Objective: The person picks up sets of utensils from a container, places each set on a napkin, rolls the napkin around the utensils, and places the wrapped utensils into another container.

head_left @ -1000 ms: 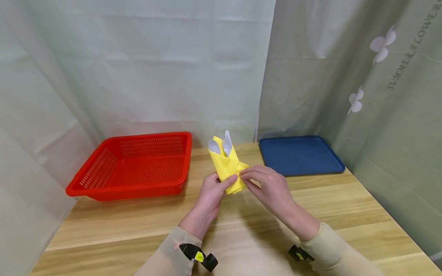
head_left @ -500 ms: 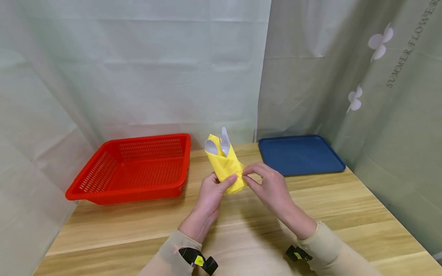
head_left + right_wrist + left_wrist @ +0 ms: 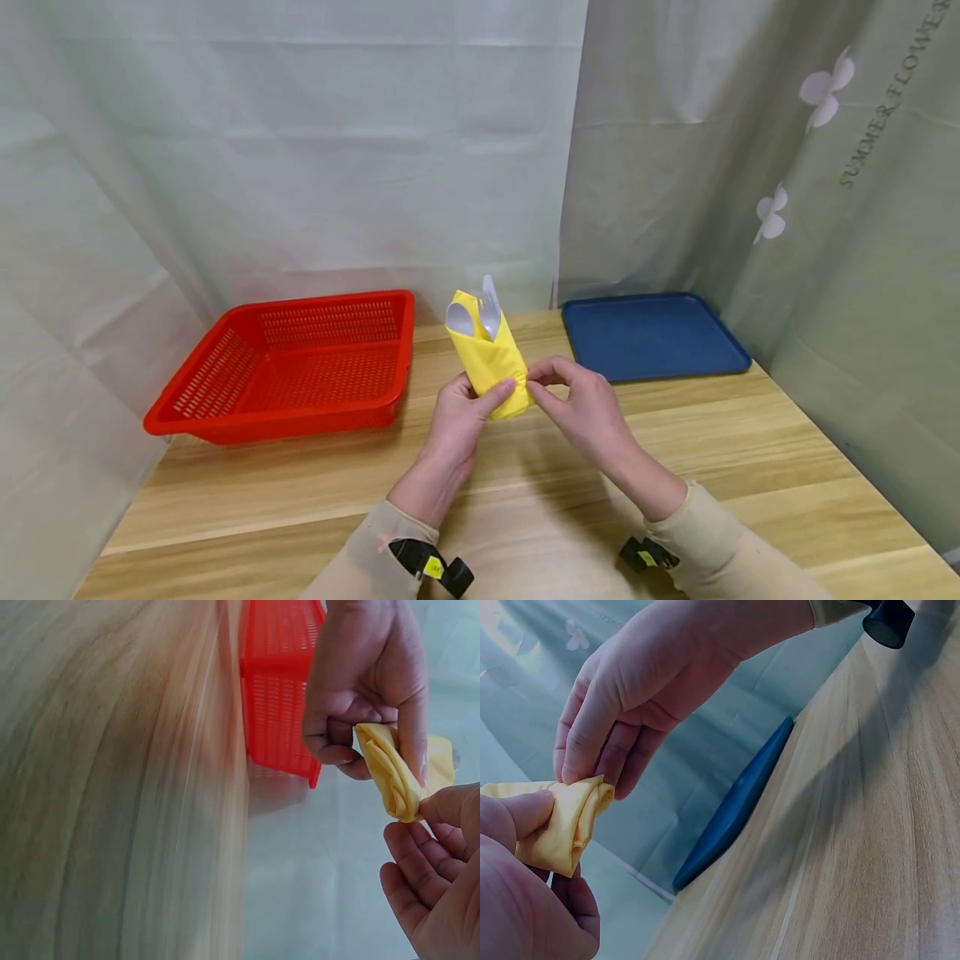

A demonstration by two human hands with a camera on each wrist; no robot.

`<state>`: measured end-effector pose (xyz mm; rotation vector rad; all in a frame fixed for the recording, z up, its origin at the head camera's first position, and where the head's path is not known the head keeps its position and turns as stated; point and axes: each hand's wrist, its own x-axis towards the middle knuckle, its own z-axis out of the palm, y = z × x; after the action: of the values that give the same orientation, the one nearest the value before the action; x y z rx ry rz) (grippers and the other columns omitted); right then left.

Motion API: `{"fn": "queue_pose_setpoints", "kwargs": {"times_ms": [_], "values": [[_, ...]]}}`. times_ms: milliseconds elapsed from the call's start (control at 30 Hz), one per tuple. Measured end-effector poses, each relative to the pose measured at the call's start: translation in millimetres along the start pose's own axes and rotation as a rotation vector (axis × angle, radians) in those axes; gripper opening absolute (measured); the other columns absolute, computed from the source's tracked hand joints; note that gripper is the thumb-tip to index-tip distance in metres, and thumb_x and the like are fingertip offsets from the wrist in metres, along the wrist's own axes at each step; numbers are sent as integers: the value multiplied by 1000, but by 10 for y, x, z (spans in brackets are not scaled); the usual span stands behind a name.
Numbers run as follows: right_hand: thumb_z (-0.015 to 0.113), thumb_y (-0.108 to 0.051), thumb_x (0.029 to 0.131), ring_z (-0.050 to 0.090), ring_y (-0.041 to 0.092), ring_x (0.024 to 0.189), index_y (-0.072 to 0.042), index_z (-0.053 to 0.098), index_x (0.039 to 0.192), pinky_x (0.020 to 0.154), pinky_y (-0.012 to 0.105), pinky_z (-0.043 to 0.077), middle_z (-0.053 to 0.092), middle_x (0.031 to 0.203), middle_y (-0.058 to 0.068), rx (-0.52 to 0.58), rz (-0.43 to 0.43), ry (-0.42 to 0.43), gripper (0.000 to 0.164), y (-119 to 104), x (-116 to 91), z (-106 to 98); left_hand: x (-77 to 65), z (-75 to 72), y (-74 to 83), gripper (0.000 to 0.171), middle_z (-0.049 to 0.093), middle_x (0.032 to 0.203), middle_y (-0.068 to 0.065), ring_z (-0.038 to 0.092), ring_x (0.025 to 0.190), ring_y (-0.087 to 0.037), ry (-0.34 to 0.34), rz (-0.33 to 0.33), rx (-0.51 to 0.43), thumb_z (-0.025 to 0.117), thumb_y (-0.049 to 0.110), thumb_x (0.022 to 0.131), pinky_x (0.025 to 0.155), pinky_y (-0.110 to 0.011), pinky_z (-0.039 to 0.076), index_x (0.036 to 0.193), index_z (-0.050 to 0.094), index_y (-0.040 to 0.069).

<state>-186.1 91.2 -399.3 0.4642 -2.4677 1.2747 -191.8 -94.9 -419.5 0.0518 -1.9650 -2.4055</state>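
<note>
A yellow napkin point(image 3: 487, 358) is rolled round pale plastic cutlery and held above the table, tilted a little left. A spoon point(image 3: 460, 318) and a fork point(image 3: 490, 317) stick out of its top, with the tip of a further piece behind the fork. My left hand point(image 3: 459, 417) grips the lower part of the roll, thumb across the front and fingers behind. At the roll's right edge my right hand point(image 3: 581, 404) pinches the gathered cloth between thumb and index finger. The right wrist view shows the folded lower end of the napkin point(image 3: 390, 772) between both hands.
A red plastic basket point(image 3: 277, 421) with slotted sides stands at the left of the wooden table point(image 3: 300, 508). A blue tray point(image 3: 652, 337) lies at the back right. Curtains point(image 3: 337, 150) hang behind and along both sides.
The napkin corner that stuck out on the right now lies in against the roll. My right fingertips have shifted from the roll's front to its right edge. The left hand keeps its grip.
</note>
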Motion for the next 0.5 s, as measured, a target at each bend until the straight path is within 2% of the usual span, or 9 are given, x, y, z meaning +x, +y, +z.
{"fn": "queue_pose_setpoints", "kwargs": {"times_ms": [300, 500], "values": [[90, -17, 95, 76, 17, 102, -14, 78, 107, 94, 49, 62, 79, 102, -4, 91, 75, -34, 18, -26, 13, -1, 1, -2, -3, 34, 80, 117, -8, 70, 104, -18, 4, 2, 25, 87, 13, 97, 93, -32, 55, 127, 78, 0], [92, -13, 93, 76, 19, 100, -13, 74, 103, 88, 43, 63, 77, 100, -2, 145, 93, -48, 20, 10, 26, -5, -6, 8, -2, 34, 80, 116, -7, 69, 103, -18, -6, 9, 33, 88, 12, 96, 92, -32, 54, 126, 79, 0]]}}
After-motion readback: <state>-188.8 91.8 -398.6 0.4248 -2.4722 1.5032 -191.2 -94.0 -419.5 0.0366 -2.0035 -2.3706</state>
